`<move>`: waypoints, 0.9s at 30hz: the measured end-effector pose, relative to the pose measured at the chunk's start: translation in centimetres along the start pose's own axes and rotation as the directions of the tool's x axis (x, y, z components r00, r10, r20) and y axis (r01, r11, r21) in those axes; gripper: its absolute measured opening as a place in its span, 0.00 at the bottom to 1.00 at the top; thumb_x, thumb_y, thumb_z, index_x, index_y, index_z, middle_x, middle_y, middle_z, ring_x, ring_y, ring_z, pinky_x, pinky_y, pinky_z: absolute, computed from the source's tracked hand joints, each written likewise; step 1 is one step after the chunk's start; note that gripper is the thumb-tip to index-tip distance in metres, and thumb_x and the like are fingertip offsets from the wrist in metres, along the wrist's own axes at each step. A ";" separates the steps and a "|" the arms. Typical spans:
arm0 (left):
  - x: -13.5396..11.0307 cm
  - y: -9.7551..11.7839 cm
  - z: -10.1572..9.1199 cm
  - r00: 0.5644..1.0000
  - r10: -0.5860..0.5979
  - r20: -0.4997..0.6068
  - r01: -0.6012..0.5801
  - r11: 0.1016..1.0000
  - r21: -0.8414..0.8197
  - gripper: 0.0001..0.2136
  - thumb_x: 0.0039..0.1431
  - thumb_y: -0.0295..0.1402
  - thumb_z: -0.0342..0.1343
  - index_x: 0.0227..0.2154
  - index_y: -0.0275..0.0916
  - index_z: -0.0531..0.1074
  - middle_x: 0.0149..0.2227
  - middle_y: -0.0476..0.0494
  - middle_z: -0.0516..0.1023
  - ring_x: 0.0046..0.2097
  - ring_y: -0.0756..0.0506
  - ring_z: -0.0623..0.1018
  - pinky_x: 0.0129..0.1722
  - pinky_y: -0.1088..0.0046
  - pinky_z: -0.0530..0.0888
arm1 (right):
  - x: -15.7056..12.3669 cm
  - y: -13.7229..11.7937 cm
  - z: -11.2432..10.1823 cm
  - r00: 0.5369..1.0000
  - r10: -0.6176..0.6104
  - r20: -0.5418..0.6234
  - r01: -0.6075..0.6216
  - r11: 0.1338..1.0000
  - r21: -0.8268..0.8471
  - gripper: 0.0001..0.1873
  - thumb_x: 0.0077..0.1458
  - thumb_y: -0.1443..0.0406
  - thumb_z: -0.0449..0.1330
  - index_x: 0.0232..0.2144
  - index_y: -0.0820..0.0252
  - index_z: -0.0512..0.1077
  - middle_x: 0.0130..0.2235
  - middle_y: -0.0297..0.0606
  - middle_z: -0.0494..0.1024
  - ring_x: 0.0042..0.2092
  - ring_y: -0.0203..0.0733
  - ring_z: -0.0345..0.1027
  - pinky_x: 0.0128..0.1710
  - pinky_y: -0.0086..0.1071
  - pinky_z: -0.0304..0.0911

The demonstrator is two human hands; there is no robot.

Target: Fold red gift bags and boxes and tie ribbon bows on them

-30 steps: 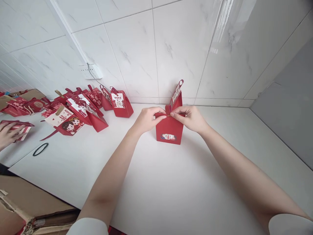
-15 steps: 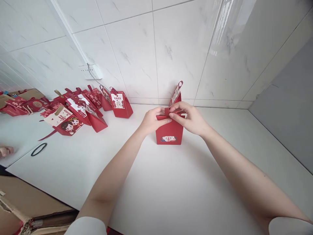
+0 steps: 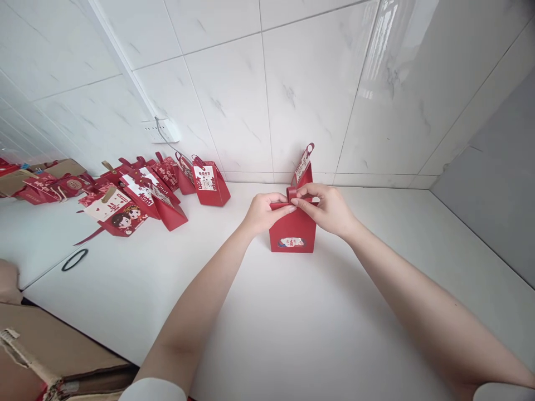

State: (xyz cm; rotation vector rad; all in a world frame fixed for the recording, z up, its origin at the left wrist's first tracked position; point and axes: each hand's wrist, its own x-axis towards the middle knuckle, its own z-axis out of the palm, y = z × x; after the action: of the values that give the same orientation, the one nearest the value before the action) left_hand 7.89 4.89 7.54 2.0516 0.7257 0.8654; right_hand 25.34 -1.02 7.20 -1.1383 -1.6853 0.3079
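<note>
While the left hand (image 3: pixel 267 213) and right hand (image 3: pixel 328 209) pinch the top of a red box (image 3: pixel 292 225) mid-frame, the tabletop (image 3: pixel 267 323) spreads toward the frame's lower edge and a grey panel (image 3: pixel 493 167) at right. The box's inside is hidden; a cardboard carton (image 3: pixel 62 337) fills the lower left.

One head-worn camera looks forward and down across the table (image 3: pixel 292 323).

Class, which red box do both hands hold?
The centre box, with an oval patch low on its front. The left hand and right hand pinch its top; a rear box stands behind it, the other boxes are further left.
</note>
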 end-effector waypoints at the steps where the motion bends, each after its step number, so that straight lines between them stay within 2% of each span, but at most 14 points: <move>1: 0.0 0.0 0.0 1.000 -0.002 -0.001 0.002 1.000 -0.008 0.14 0.52 0.43 0.60 0.31 0.36 0.76 0.33 0.45 0.78 0.38 0.46 0.76 0.38 0.72 0.72 | 0.0 0.1 0.1 1.000 0.008 -0.005 -0.008 1.000 0.014 0.07 0.57 0.61 0.58 0.30 0.57 0.72 0.34 0.35 0.77 0.35 0.40 0.70 0.33 0.33 0.64; 6: 0.1 -0.2 0.0 1.000 -0.028 0.001 0.028 0.999 -0.029 0.15 0.52 0.44 0.60 0.31 0.35 0.75 0.32 0.45 0.77 0.35 0.46 0.76 0.35 0.73 0.71 | -0.2 0.7 1.0 0.995 0.097 -0.017 -0.093 0.981 0.170 0.08 0.56 0.59 0.59 0.30 0.58 0.70 0.33 0.35 0.75 0.34 0.39 0.69 0.32 0.32 0.63; 10: 0.2 -0.3 -0.1 1.000 0.008 -0.008 -0.008 0.999 -0.034 0.14 0.53 0.43 0.59 0.32 0.35 0.76 0.34 0.45 0.78 0.37 0.46 0.76 0.38 0.72 0.70 | -0.1 1.1 1.7 0.984 0.177 -0.029 -0.158 0.931 0.329 0.11 0.55 0.57 0.60 0.28 0.57 0.67 0.30 0.33 0.72 0.32 0.36 0.65 0.30 0.31 0.61; 15: -0.1 0.5 -0.3 0.999 -0.038 0.018 0.038 0.999 0.014 0.15 0.52 0.45 0.59 0.32 0.36 0.76 0.32 0.45 0.78 0.35 0.46 0.76 0.33 0.74 0.70 | 0.3 1.0 0.8 0.971 0.221 0.089 -0.236 0.842 0.486 0.13 0.53 0.55 0.62 0.32 0.56 0.65 0.33 0.33 0.73 0.32 0.36 0.66 0.30 0.30 0.62; 18: -0.3 1.1 -0.3 1.000 -0.023 0.013 0.022 0.998 0.065 0.15 0.52 0.45 0.59 0.32 0.37 0.76 0.33 0.45 0.78 0.36 0.46 0.76 0.33 0.74 0.70 | 0.5 0.7 -0.5 0.965 0.207 0.163 -0.261 0.832 0.490 0.13 0.56 0.53 0.59 0.33 0.56 0.68 0.34 0.34 0.74 0.36 0.39 0.69 0.34 0.32 0.64; 22: -0.4 1.0 0.2 0.999 -0.013 -0.040 0.016 0.996 0.090 0.15 0.50 0.45 0.60 0.32 0.37 0.77 0.33 0.45 0.78 0.35 0.46 0.75 0.33 0.73 0.70 | 0.6 0.5 -1.7 0.936 0.161 0.314 -0.282 0.876 0.391 0.18 0.58 0.50 0.55 0.28 0.57 0.73 0.35 0.37 0.76 0.40 0.45 0.70 0.40 0.37 0.65; 27: -0.1 0.4 0.6 0.996 -0.064 -0.069 0.068 0.996 0.050 0.15 0.49 0.45 0.60 0.29 0.36 0.77 0.29 0.47 0.76 0.32 0.48 0.73 0.30 0.75 0.67 | 0.8 0.7 -2.3 0.927 0.113 0.357 -0.258 0.884 0.390 0.17 0.57 0.51 0.56 0.28 0.56 0.75 0.41 0.37 0.75 0.46 0.48 0.68 0.45 0.39 0.63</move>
State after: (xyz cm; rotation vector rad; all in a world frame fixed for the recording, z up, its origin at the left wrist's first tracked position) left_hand 8.33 4.33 7.54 2.0409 0.8563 0.8896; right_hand 27.61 -0.73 8.24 -0.9475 -1.6700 0.9925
